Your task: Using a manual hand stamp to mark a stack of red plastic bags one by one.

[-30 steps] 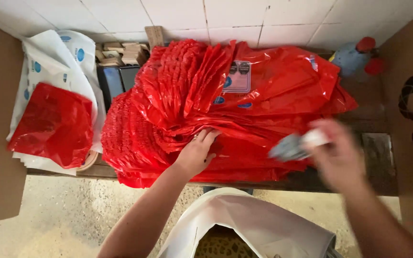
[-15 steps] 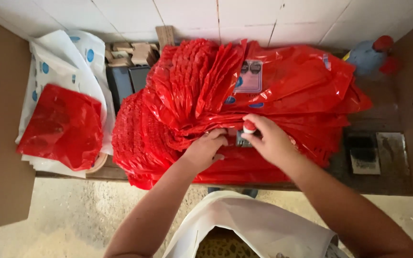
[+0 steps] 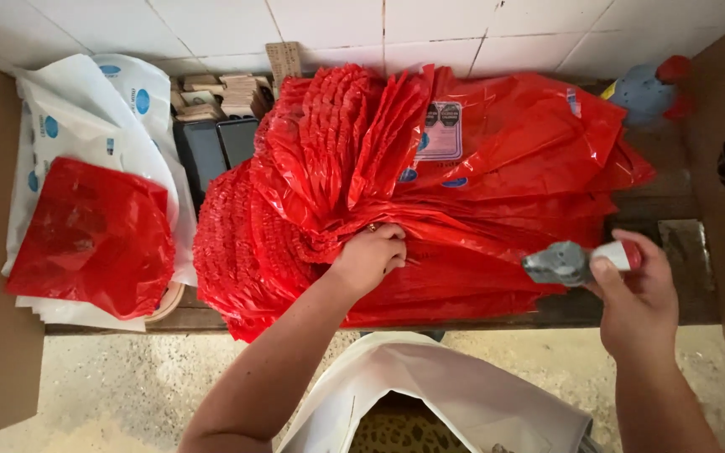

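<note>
Hands at work: left hand (image 3: pixel 371 256) clenches folded red plastic bags (image 3: pixel 463 193) at frame centre; right hand (image 3: pixel 635 294) grasps a stamp (image 3: pixel 581 260), long axis horizontal, grey base pointing left.

Both forearms bare; white top, patterned garment below; possibly ring on left hand (image 3: pixel 371 256).

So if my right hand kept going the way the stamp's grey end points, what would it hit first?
Probably the stack of red plastic bags. The right hand aims the stamp leftward at its edge, though depth is unclear.
</note>
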